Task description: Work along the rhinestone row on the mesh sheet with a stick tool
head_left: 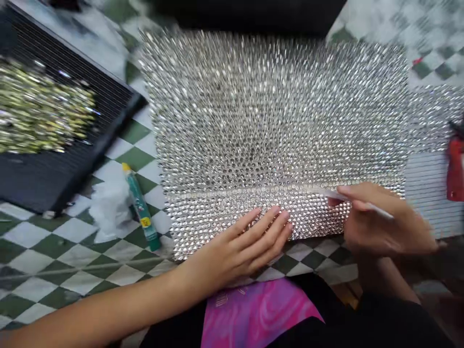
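Observation:
A wide sheet covered with rows of silvery rhinestones [275,116] lies in front of me. My left hand [253,239] rests flat on its lower part, fingers stretched out. In my right hand [380,217] I hold a thin whitish stick [379,210] like a pen, its tip at a pale line that runs across the sheet. That hand is somewhat blurred, and whether anything sits on the stick's tip I cannot tell.
Left of the sheet lie a green tube with a yellow cap [141,208] and crumpled clear plastic [110,208]. A black ribbed tray [105,135] holds a pile of yellowish stones [43,108]. A red-handled tool [455,169] lies far right, and a dark object [250,17] stands behind.

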Demonstrator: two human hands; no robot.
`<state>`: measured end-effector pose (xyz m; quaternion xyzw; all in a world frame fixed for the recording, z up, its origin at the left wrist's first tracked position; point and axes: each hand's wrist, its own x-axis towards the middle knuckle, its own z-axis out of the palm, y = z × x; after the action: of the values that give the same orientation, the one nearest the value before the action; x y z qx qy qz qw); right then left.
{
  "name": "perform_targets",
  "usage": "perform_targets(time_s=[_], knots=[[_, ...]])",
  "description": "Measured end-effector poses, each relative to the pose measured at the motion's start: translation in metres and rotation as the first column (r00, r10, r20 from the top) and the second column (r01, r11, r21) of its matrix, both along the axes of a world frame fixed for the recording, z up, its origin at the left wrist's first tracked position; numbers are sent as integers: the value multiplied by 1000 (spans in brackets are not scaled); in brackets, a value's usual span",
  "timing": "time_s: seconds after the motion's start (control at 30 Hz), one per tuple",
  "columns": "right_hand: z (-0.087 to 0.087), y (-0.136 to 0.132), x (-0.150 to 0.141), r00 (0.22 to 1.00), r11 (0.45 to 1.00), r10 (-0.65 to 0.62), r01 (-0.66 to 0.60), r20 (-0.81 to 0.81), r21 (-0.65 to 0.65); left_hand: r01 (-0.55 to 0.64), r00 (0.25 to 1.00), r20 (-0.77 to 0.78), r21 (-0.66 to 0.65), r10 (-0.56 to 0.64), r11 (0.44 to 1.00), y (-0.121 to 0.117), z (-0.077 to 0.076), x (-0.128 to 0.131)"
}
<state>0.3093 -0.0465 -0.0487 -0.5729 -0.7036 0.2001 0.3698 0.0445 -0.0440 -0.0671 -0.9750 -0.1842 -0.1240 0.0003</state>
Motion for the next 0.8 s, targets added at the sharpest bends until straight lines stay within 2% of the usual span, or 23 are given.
perform_targets(time_s=[0.1,0.17,0.33,0.43,0.8], knots=[[-13,5,-7,999,971,18,-8,-40,240,-2,1000,23,22,1,1000,1,-3,-1],[-16,7,-11,999,954,21,-8,-42,301,1,1000,23,45,-2,999,0,-5,-1],[-16,8,-11,999,946,19,-27,29,322,-6,991,136,36,1,999,-2,-13,-1],[-17,10,-10,999,935,-1,-18,52,353,-12,985,175,88,-3,996,-2,-18,0],[-22,13,-8,996,943,-93,86,7,321,-6,970,238,187,-39,982,-2,-30,0]])
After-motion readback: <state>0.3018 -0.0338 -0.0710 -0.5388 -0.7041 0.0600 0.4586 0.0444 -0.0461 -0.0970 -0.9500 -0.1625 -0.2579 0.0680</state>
